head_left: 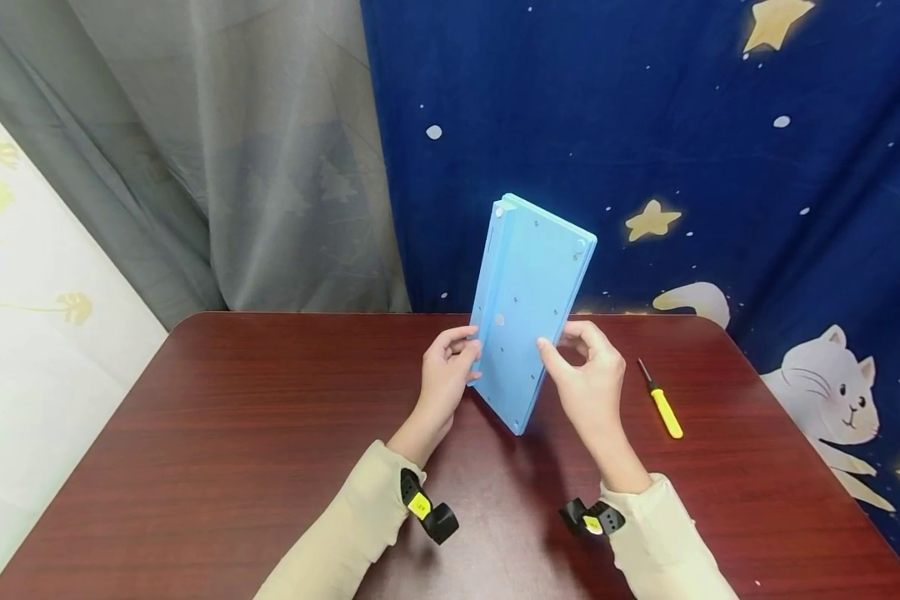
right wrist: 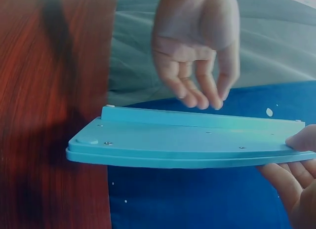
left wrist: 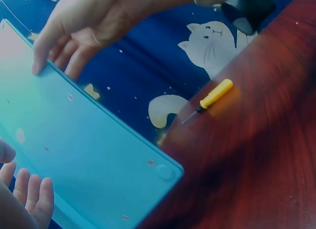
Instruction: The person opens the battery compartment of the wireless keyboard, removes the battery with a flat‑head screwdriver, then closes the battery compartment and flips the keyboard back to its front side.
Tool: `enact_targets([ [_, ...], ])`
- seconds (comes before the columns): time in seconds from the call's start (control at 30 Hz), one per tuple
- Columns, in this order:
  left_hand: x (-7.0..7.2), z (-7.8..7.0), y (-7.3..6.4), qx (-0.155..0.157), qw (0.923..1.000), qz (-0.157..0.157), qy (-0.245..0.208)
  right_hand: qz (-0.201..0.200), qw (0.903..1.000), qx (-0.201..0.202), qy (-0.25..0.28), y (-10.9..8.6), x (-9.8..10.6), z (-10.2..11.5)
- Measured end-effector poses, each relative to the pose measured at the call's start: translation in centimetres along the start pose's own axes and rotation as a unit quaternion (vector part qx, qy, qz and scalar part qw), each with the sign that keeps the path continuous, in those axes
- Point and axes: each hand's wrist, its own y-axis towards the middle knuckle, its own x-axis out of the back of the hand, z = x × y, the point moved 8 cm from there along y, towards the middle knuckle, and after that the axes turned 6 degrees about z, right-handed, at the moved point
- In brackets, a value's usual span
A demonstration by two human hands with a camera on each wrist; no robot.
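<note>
A light blue panel (head_left: 528,312), flat and oblong with small screw holes and round feet at its corners, is standing on end over the middle of the dark red desk (head_left: 232,433), leaning slightly to the right, with its bottom corner close to the wood; whether it is touching cannot be told. The right hand (head_left: 591,379) is holding the panel at its right edge, the thumb lying on the near face and the fingers curled round behind, a grip closing on the panel. The left hand (head_left: 447,375) is sitting at the left edge; in the right wrist view its fingers (right wrist: 195,88) are hanging relaxed just beside that edge, so its grip is loose and not clamping anything. Both forearms are wearing cream sleeves with black wrist mounts. A screwdriver (head_left: 662,400) with a yellow handle is lying on the desk just right of the right hand. Behind the desk a grey curtain (head_left: 232,150) and a navy cloth (head_left: 645,108) printed with stars and a white cat are hanging.
</note>
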Motion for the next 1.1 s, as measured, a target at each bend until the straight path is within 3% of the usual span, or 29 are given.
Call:
enact_targets([
  [0.17, 0.4, 1.5, 0.0, 0.022, 0.9997, -0.009, 0.005, -0.002, 0.9995, -0.006, 0.030, 0.2, 0.0, 0.0],
  [0.47, 0.7, 3.1, -0.2, 0.034, 0.9992, -0.016, 0.013, 0.000, 0.9980, -0.018, 0.061, 0.5, 0.0, -0.1],
  [0.77, 0.9, 4.7, -0.9, 0.059, 0.9976, -0.001, 0.037, -0.004, 0.9915, -0.061, 0.115, 0.5, -0.2, -1.0],
  [1.1, 1.6, 6.5, -1.6, 0.093, 0.9949, -0.011, 0.036, -0.014, 0.9893, -0.078, 0.122, 0.4, 0.0, -1.5],
])
